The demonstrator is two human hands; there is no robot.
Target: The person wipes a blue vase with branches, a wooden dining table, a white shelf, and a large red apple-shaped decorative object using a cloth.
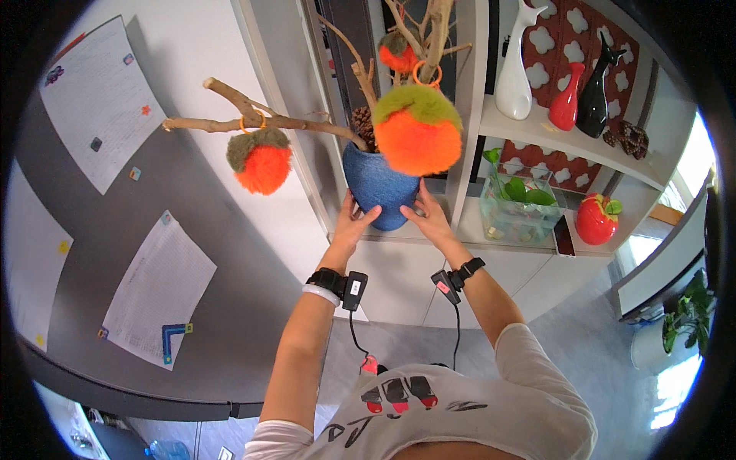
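Observation:
A blue textured vase [382, 187] stands upright on the shelf ledge in front of me. My left hand [355, 221] clasps its lower left side, and my right hand [426, 215] clasps the lower right side, thumbs towards the front. Bare branches [299, 125] rise and spread from its mouth, with a pine cone [363, 122] among them. Fluffy orange persimmon ornaments hang from the branches by rings: a large one [418, 135] in front of the vase rim, one on the left [261, 164], and a smaller one [398, 53] behind. The vase's base is partly hidden by my fingers.
Right of the vase, a glass tank [520, 210] with plants, a phone [564, 237] and a red persimmon-shaped ornament [597, 221] share the shelf. White [514, 80], red [568, 100] and black [598, 95] figurines stand above. A grey refrigerator [230, 299] with papers is at left.

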